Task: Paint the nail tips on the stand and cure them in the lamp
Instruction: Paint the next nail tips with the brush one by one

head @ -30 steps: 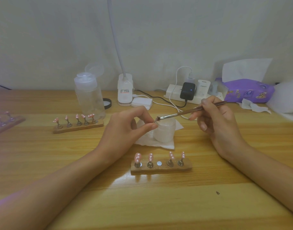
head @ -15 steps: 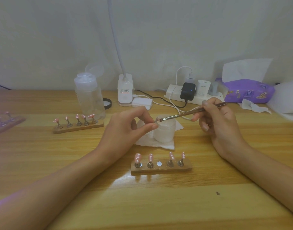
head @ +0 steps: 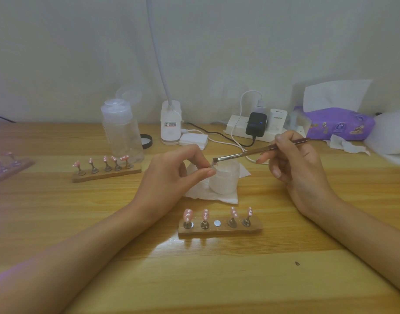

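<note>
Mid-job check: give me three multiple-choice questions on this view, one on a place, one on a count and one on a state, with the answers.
1. On the near stand, where is the empty slot?
A. Left end
B. Middle
C. Right end

2. How many nail tips stand on the far stand?
A. Three
B. Five
C. Seven

3. What is the right hand doing?
A. Lying open and empty
B. Gripping scissors
C. Holding a brush

Answers:
1 B: a bare metal disc sits with two tips on each side of it.
2 B: five pink tips stand in one row.
3 C: its fingers pinch the handle, and the bristles are at the small tip pinched by the left hand.
</note>
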`<state>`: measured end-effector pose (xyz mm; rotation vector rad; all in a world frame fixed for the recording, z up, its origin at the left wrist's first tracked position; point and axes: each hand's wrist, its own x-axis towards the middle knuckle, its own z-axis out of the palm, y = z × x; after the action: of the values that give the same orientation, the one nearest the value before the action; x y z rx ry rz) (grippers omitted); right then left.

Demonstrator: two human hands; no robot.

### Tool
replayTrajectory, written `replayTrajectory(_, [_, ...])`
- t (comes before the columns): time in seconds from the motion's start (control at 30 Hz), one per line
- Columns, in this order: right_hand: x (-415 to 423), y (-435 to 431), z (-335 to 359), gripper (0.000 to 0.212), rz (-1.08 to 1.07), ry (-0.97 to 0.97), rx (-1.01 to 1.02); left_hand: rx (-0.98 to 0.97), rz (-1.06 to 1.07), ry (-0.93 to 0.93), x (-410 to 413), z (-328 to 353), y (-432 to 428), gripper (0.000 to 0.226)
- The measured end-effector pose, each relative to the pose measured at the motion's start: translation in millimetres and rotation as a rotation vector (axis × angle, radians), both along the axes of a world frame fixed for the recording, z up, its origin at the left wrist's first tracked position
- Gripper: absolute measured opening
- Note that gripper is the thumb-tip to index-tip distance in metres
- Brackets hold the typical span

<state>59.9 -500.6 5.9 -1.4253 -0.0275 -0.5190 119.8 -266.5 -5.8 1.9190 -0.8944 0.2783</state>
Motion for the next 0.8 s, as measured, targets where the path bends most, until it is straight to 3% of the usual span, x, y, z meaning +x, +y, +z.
replayTrajectory(0.2, [1.3, -0.1, -1.8, 0.025, -0.051, 0.063, -0.043, -0.005, -0.002, 0.003, 0.3, -1.1, 0.3, 0.013])
replayTrajectory(0.8, [0.0, -0.7, 0.3, 0.025, -0.058, -0.014, 0.007, 0.010, 0.004, -0.005, 0.7, -0.5, -0.1, 0.015])
